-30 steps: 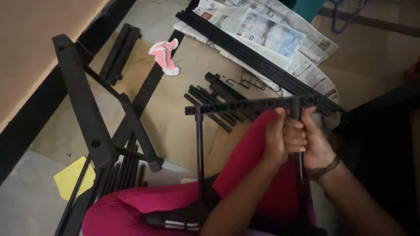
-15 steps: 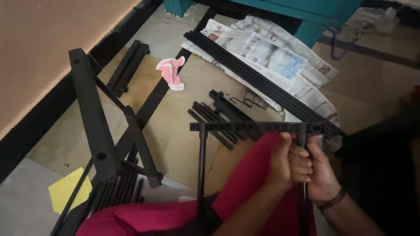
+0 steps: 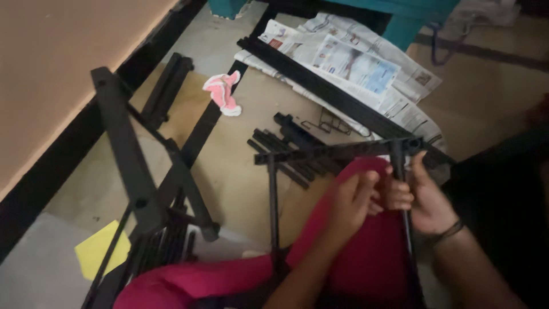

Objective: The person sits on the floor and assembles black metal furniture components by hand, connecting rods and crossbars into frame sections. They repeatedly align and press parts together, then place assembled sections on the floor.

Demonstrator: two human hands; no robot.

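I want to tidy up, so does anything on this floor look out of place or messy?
A crumpled pink and white cloth lies loose on the brown cardboard sheet. Short black metal bars lie scattered beside the spread newspaper. Both hands grip the black metal frame.

The black frame (image 3: 343,151) runs off the bottom edge; the right hand's fingers (image 3: 397,194) seem partly hidden

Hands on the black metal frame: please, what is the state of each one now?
Left hand: closed beside the right upright bar of the black metal frame; the grip cannot be told.
Right hand: closed around that upright bar.
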